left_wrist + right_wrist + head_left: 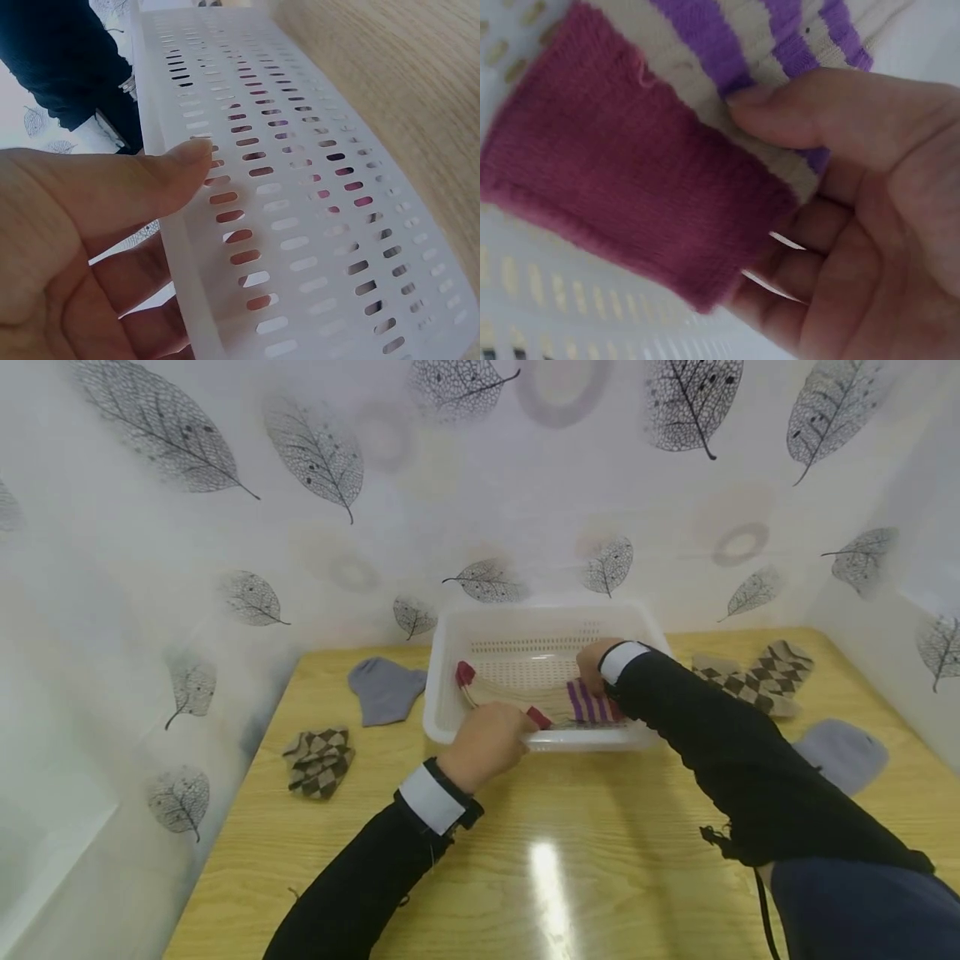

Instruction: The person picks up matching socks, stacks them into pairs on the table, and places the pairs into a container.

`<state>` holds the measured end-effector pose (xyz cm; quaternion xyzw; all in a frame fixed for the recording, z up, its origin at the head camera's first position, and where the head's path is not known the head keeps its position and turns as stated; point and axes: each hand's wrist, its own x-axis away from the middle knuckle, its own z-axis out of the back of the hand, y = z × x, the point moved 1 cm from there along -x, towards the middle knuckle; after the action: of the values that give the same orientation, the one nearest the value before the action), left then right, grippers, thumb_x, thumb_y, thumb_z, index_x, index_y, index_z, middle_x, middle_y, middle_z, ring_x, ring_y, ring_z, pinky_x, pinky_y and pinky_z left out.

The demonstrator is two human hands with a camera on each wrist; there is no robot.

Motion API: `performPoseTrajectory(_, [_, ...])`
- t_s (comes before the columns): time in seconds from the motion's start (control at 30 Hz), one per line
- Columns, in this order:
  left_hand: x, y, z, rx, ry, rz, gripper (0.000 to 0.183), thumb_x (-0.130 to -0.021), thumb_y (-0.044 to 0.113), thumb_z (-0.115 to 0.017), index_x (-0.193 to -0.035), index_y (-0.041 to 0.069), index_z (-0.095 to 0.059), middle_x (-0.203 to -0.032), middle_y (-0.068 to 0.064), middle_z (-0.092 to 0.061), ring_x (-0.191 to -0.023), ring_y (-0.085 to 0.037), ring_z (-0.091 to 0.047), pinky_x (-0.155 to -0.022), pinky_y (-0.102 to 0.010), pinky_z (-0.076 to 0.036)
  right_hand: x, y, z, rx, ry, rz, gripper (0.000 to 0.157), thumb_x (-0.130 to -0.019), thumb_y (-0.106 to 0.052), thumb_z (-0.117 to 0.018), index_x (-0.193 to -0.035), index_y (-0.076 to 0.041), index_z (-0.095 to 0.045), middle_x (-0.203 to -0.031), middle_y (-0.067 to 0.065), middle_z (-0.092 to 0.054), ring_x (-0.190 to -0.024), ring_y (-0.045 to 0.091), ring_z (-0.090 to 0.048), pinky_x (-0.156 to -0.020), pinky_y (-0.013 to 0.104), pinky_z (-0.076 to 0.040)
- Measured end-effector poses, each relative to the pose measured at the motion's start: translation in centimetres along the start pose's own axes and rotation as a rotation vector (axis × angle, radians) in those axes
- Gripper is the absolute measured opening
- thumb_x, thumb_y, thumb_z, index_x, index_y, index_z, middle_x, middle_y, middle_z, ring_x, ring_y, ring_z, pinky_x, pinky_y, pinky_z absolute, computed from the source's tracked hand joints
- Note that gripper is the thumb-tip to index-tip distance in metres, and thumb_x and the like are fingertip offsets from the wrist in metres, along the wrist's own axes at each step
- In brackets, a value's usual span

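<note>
A white plastic basket (585, 742) with slotted walls stands at the back of the table. My left hand (487, 745) grips its near rim, the thumb on the outer wall and the other fingers over the inner side. In the basket lies a long striped sock (590, 702), cream with purple bands and dark red ends; whether a second one lies under it I cannot tell. My right hand (595, 664) reaches inside and pinches the sock by its banded part near the dark red cuff (637, 157), as the right wrist view shows.
Left of the basket lie a grey sock (386, 691) and a brown checked sock bundle (318, 762). To the right are brown checked socks (757, 681) and a grey sock (843, 754), partly behind my right sleeve. A leaf-patterned wall (337, 577) rises behind the table.
</note>
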<state>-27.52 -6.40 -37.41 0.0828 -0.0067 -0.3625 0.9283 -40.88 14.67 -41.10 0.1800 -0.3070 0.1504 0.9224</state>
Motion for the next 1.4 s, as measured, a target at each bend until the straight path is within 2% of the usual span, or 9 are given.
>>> performPoseTrajectory(0.17, [-0.5,0.5,0.2,-0.002,-0.002,0.019,0.026,-0.075,0.017,-0.069,-0.101,0.019,-0.068,-0.097,0.003,-0.065,-0.088,-0.014,-0.058,-0.072,-0.026,-0.047,0.2,1.8,-0.6,-0.068,0.184,-0.064,0.011,-0.068,-0.003,-0.061,-0.079,-0.002,-0.058,-0.085,0.012,-0.058,-0.073,0.025,-0.048,-0.066,0.039,-0.045])
performPoseTrajectory(0.3, [-0.9,0.5,0.4,0.024,-0.036,0.029,0.029,-0.076,0.020,-0.069,-0.105,0.020,-0.067,-0.103,0.003,-0.062,-0.095,-0.014,-0.056,-0.077,-0.027,-0.046,0.8,2.5,-0.8,-0.114,0.227,-0.068,0.015,-0.068,-0.005,-0.062,-0.082,-0.001,-0.059,-0.087,0.013,-0.059,-0.073,0.025,-0.050,-0.063,0.040,-0.045])
performPoseTrajectory(0.57, [-3.6,-3.1,3.1,0.223,-0.355,0.024,0.032,-0.090,0.034,-0.049,-0.111,0.014,-0.062,-0.113,-0.001,-0.057,-0.102,-0.017,-0.052,-0.087,-0.032,-0.040,4.5,1.8,1.9,-0.152,0.316,0.090,0.024,-0.074,-0.013,-0.063,-0.094,-0.003,-0.059,-0.089,0.010,-0.059,-0.077,0.025,-0.053,-0.068,0.039,-0.045])
performPoseTrajectory(0.7, [-5.6,-5.2,4.1,0.159,-0.488,0.100,0.037,-0.094,0.033,-0.041,-0.120,0.011,-0.055,-0.124,-0.006,-0.050,-0.114,-0.022,-0.044,-0.096,-0.037,-0.031,6.4,-0.4,2.3,-0.216,0.265,0.286,0.031,-0.084,-0.019,-0.058,-0.111,-0.006,-0.058,-0.106,0.012,-0.058,-0.093,0.025,-0.053,-0.083,0.041,-0.041])
performPoseTrajectory(0.77, [-6.7,-5.7,3.7,0.099,-0.574,0.126,0.042,-0.093,0.035,-0.041,-0.126,0.011,-0.049,-0.131,-0.005,-0.044,-0.121,-0.023,-0.037,-0.100,-0.039,-0.025,6.8,-1.3,1.8,-0.264,0.185,0.360,0.035,-0.087,-0.019,-0.053,-0.121,-0.011,-0.054,-0.114,0.011,-0.055,-0.091,0.024,-0.054,-0.077,0.041,-0.044])
performPoseTrajectory(0.93, [-8.7,-5.7,2.2,0.064,-0.784,0.216,0.054,-0.087,0.044,-0.047,-0.135,0.021,-0.038,-0.140,0.001,-0.031,-0.128,-0.021,-0.024,-0.102,-0.039,-0.020,7.2,-2.4,0.8,-0.302,0.057,0.361,0.042,-0.090,-0.020,-0.045,-0.132,-0.025,-0.043,-0.131,0.007,-0.043,-0.096,0.019,-0.049,-0.076,0.036,-0.042])
performPoseTrajectory(1.07, [-9.4,-5.3,2.0,0.059,-0.815,0.358,0.056,-0.083,0.044,-0.055,-0.132,0.022,-0.042,-0.136,0.000,-0.036,-0.121,-0.019,-0.032,-0.096,-0.037,-0.030,7.1,-2.2,0.6,-0.290,-0.015,0.301,0.046,-0.088,-0.018,-0.045,-0.133,-0.027,-0.041,-0.132,0.007,-0.041,-0.104,0.020,-0.042,-0.070,0.030,-0.039])
performPoseTrajectory(1.23, [-9.0,-4.1,2.9,0.148,-0.738,0.576,0.048,-0.074,0.036,-0.069,-0.112,0.009,-0.058,-0.109,-0.005,-0.048,-0.093,-0.022,-0.046,-0.074,-0.035,-0.044,7.0,-2.3,0.6,-0.299,-0.139,0.339,0.051,-0.086,-0.015,-0.047,-0.135,-0.026,-0.037,-0.118,0.006,-0.047,-0.090,0.020,-0.051,-0.059,0.027,-0.042])
performPoseTrajectory(1.4, [-8.8,-3.1,3.0,0.161,-0.638,0.577,0.030,-0.068,0.030,-0.075,-0.088,0.010,-0.067,-0.097,-0.005,-0.053,-0.081,-0.022,-0.049,-0.062,-0.033,-0.045,6.6,-2.9,1.1,-0.338,-0.255,0.292,0.053,-0.085,-0.015,-0.053,-0.135,-0.025,-0.038,-0.115,0.005,-0.051,-0.098,0.026,-0.053,-0.075,0.035,-0.046])
